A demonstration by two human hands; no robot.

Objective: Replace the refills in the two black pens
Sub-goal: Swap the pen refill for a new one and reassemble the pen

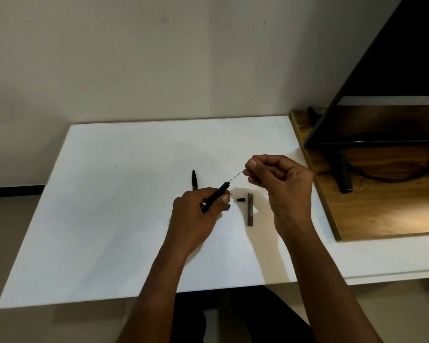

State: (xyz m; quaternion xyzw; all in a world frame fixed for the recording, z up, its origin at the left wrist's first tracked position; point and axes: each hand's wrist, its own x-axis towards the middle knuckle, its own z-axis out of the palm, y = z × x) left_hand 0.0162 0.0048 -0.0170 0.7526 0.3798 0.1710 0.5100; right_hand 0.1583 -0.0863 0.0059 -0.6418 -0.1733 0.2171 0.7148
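Head view: left hand [196,214] grips pen barrel [217,196], right hand [280,179] pinches refill [236,175]; we fear misalignment bending it.

Black on held pen [215,196], far pen [194,179] and small cap [240,200]; plain white on the desk [109,194]; brown wood grain on right-hand board [381,209].

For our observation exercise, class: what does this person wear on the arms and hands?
Nothing visible. The left hand and right hand are bare: no gloves, rings, watch or bracelet. Both forearms are uncovered down to the picture's lower edge, so no sleeves show.
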